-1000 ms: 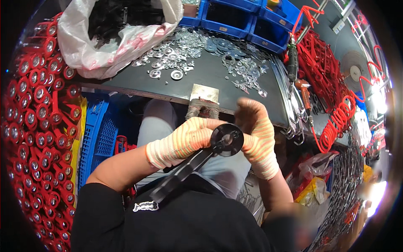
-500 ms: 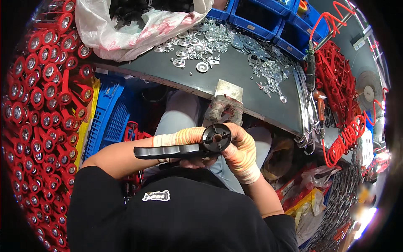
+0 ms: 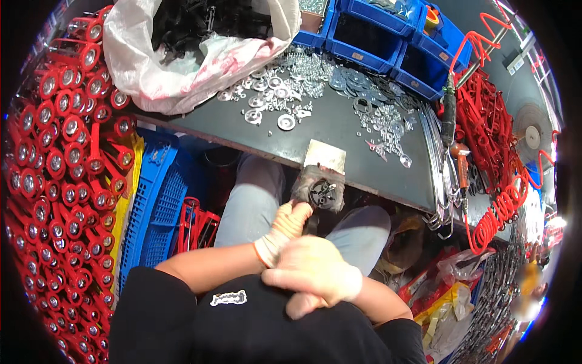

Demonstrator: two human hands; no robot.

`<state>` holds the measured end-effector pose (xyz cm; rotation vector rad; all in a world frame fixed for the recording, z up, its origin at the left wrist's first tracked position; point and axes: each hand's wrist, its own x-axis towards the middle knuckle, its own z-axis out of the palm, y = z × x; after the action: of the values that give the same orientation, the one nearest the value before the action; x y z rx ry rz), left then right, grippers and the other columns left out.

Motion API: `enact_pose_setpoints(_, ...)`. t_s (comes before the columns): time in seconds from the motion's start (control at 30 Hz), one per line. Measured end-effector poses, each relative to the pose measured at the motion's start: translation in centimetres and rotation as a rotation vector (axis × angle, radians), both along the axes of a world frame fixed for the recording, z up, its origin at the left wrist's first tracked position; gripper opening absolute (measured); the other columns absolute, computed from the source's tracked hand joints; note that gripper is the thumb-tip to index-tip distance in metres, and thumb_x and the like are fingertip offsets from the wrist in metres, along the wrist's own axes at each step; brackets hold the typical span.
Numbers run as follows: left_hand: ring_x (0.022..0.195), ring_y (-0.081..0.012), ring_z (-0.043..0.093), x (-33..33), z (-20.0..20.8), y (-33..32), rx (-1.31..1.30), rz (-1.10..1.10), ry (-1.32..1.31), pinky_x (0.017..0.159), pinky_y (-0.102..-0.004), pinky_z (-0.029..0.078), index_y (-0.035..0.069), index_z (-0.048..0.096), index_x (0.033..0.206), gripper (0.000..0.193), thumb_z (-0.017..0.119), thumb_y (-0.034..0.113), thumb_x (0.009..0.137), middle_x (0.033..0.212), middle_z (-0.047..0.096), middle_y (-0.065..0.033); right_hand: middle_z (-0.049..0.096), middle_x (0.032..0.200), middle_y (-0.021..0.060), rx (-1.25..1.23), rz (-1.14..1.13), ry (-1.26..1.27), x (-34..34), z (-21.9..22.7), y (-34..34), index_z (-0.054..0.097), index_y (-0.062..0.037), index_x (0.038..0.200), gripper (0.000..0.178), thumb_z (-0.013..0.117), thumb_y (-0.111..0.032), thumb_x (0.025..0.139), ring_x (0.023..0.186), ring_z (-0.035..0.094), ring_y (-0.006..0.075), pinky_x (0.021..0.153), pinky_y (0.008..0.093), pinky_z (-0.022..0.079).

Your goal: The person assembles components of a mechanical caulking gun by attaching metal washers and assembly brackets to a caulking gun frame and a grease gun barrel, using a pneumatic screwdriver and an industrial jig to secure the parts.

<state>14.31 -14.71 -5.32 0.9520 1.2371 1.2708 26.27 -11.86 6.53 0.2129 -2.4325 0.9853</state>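
Head view showed the right hand (image 3: 312,270) in front of the black shirt (image 3: 242,324), blurred, its fingers partly curled; whether they gripped anything could not be made out. Just beyond, the left hand (image 3: 285,229) had its fingers closed around the black handled part (image 3: 322,194), its round head at the metal fixture (image 3: 325,156) on the edge of the dark table (image 3: 260,138). Loose metal parts (image 3: 286,122) lay farther off, before blue bins (image 3: 418,82).

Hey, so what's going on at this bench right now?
The gloved left hand holds a black, round-headed part, its head at the wrapped fixture on the edge of the bench. The right hand is blurred, in front of the dark shirt; what it touches is unclear. Small metal pieces lie loose on the bench.
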Motion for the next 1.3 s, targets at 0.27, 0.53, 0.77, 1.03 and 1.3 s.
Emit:
enact_pose_setpoints(0.27,0.087,-0.0256,0.063,-9.7,10.3,13.2,0.545,0.028,0.854,0.078,-0.0388,0.049,0.002,0.064,0.104,0.027,0.060,0.016,0.081,0.085,0.066,-0.0151,0.059,0.065,0.0066,-0.108,0.237,-0.077,0.0,-2.0,3.3,0.066,-0.0032,0.086,0.037,0.063,-0.040,0.085,0.058,0.055,0.0285,0.054,0.0369,0.042)
enact_pose_setpoints(0.53,0.092,-0.0363,0.061,-8.2,8.1,28.0,0.221,-0.145,1.501,0.083,-0.0441,0.048,0.006,0.064,0.102,0.024,0.060,0.017,0.081,0.094,0.065,-0.0182,0.067,0.097,0.0120,0.180,-1.133,-0.087,0.0,0.3,21.9,0.066,-0.0036,0.099,0.031,0.067,-0.028,0.080,0.090,0.064,0.0284,0.082,0.0383,0.050)
enact_pose_setpoints(0.77,0.075,-0.0166,0.060,-8.6,10.6,23.5,0.345,0.093,0.485,0.070,-0.0287,0.049,0.007,0.052,0.122,0.033,0.055,0.015,0.090,0.092,0.068,-0.0086,0.064,0.099,0.0165,0.632,-1.219,-0.631,0.2,-2.9,28.8,0.064,-0.0078,0.100,0.032,0.056,-0.034,0.084,0.087,0.064,0.0327,0.075,0.0426,0.052)
enact_pose_setpoints(1.03,0.078,-0.0286,0.058,-4.3,8.0,6.9,0.940,-0.292,0.763,0.080,-0.0413,0.046,0.009,0.061,0.098,0.033,0.064,0.007,0.065,0.081,0.058,-0.0060,0.058,0.075,0.0013,-0.928,-0.891,-0.154,3.2,2.5,14.5,0.062,-0.0031,0.103,0.019,0.060,-0.019,0.092,0.059,0.055,0.0065,0.053,0.0196,0.043)
enact_pose_setpoints(1.3,0.101,-0.0336,0.056,-3.5,6.5,5.9,0.579,-0.057,0.340,0.096,-0.0455,0.039,0.001,0.057,0.109,0.046,0.072,0.023,0.072,0.101,0.059,-0.0149,0.067,0.094,0.0144,-0.678,-0.677,-0.245,3.5,3.0,9.6,0.066,-0.0029,0.107,0.024,0.062,-0.009,0.084,0.088,0.065,0.0226,0.078,0.0325,0.050)
